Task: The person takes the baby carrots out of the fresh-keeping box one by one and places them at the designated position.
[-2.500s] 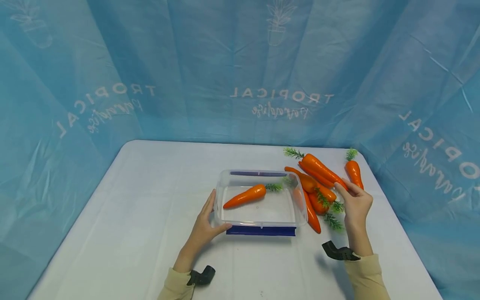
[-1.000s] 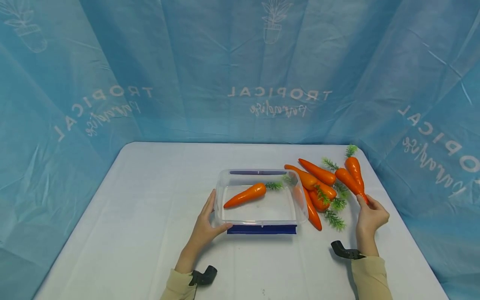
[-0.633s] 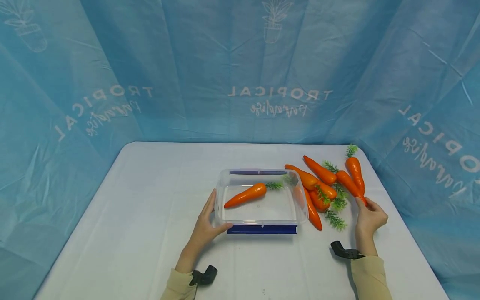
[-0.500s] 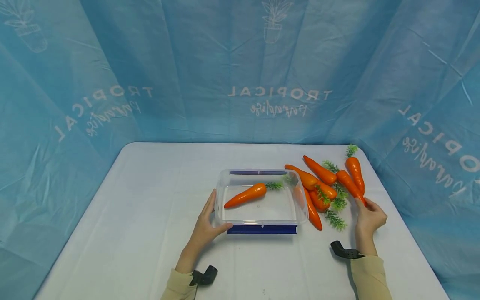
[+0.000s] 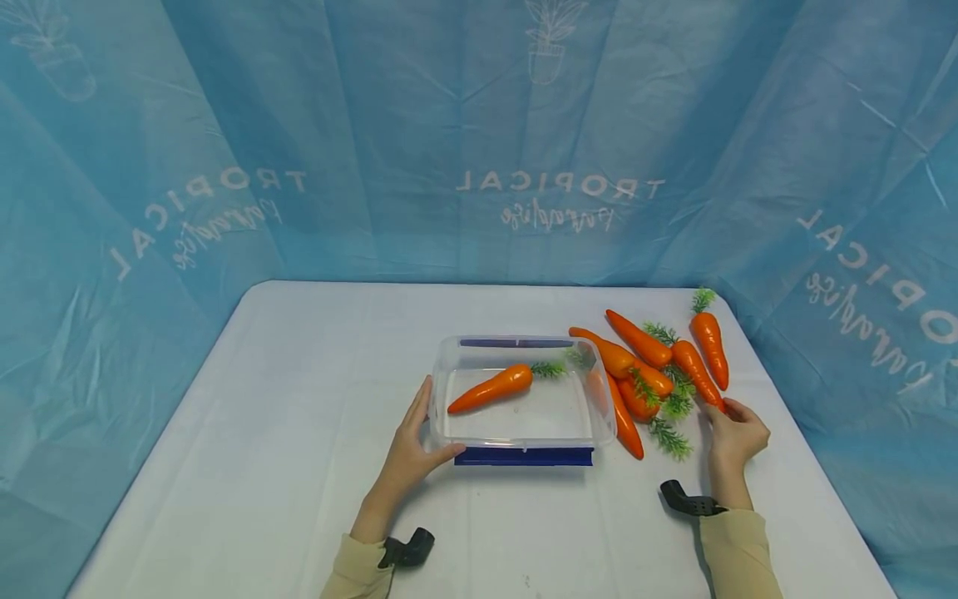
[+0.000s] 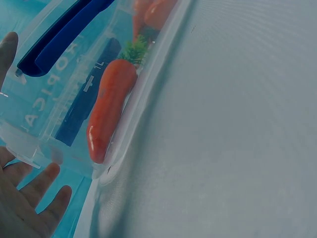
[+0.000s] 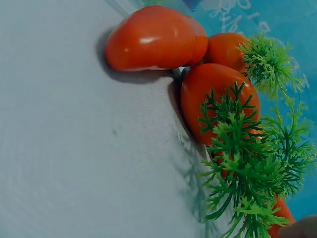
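Observation:
A clear plastic container [image 5: 449,424] with blue latches stands mid-table in the head view. Inside lies an orange carrot [image 5: 494,388] with a green leafy top. My left hand [image 5: 407,457] rests against the container's left front corner, thumb at the front, fingers straight along the side. In the left wrist view its fingers [image 6: 37,186] are spread beside the plastic wall. Right of the container, my right hand [image 5: 735,437] pinches the narrow tip of a carrot [image 5: 692,366] whose leaves point away. Only a fingertip [image 7: 299,229] and part of a carrot [image 7: 282,215] show there in the right wrist view.
Several more carrots lie heaped against the container's right side, among them one pointing toward me [image 5: 627,424] and one at the back [image 5: 636,337]. A separate carrot [image 5: 709,349] lies at the far right. Blue printed curtains [image 5: 419,208] surround the white table [image 5: 262,433].
My right hand has moved right and toward me, bringing the pinched carrot off the heap's back to its right side. The back carrot has shifted slightly. My left hand and the container stay put.

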